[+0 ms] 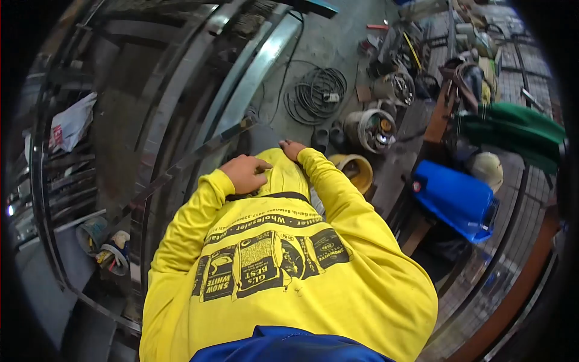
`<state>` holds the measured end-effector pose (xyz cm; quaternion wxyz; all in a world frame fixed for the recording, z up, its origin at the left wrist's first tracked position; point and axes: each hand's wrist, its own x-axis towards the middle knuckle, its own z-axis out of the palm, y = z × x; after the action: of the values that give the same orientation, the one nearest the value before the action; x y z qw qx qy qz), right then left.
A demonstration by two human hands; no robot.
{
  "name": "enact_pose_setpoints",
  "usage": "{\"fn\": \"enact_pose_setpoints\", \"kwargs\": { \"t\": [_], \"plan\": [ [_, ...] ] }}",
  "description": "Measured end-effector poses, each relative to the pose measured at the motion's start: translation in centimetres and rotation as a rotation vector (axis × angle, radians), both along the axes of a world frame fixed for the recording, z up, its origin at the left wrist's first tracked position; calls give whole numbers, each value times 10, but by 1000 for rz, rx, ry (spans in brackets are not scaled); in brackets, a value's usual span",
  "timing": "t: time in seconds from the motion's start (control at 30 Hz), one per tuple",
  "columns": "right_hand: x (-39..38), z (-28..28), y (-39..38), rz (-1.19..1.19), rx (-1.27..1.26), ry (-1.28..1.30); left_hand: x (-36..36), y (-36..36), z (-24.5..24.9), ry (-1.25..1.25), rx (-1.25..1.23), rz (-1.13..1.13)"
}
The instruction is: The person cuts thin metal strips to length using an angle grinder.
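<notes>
I wear a yellow long-sleeved shirt (368, 271) with black print across its front. Its lower front stretches out ahead of me, away from my body. My left hand (246, 174) grips the left side of this yellow cloth, the fingers curled over it. At the far edge, my right hand (292, 150) pinches the shirt near its hem, with part of the fingers hidden. Dark smudges mark the cloth between the hands. A blue collar or cloth (289, 347) shows at the bottom of the view.
Metal tubes (247, 78) and frames run along the left. A coiled black cable (316, 93) lies on the concrete floor. Buckets (369, 130) with hardware, a yellow pail (351, 172), a blue plastic container (452, 199) and a green cloth (512, 133) are at the right.
</notes>
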<state>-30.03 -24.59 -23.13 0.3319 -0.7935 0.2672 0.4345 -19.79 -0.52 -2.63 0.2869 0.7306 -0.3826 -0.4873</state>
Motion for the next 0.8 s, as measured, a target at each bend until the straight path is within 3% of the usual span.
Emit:
{"fn": "enact_pose_setpoints", "kwargs": {
  "t": [0.07,0.13,0.23,0.33,0.37,0.4,0.43,0.47,0.6,0.63,0.67,0.73,0.77,0.8],
  "plan": [
    [25,-7,-8,135,-176,81,3,10,29,-3,30,166],
    [39,33,-6,86,-214,-118,3,24,42,-34,10,268],
    [38,71,8,-61,-281,-526,-10,44,43,84,-204,663],
    [29,142,30,-232,-89,-937,-12,54,40,215,-384,1010],
    [27,182,41,-306,36,-797,-14,52,24,119,-519,1107],
    [25,208,50,-268,212,-861,-13,46,7,14,-661,1198],
    [24,236,60,-253,416,-755,-10,39,6,70,-699,1233],
    [24,258,71,-230,611,-637,-6,33,23,158,-586,1263],
    [46,272,104,-321,680,-670,7,5,36,370,-672,1250],
    [59,279,102,-445,732,-631,13,3,45,542,-721,1256],
    [80,282,97,-558,783,-597,23,9,52,474,-670,1188],
    [118,278,84,-440,751,-723,39,13,78,439,-722,1269],
    [142,277,81,-457,758,-773,45,16,66,412,-844,1274],
    [169,282,78,-470,767,-822,52,25,79,354,-732,1331]
  ]
}}
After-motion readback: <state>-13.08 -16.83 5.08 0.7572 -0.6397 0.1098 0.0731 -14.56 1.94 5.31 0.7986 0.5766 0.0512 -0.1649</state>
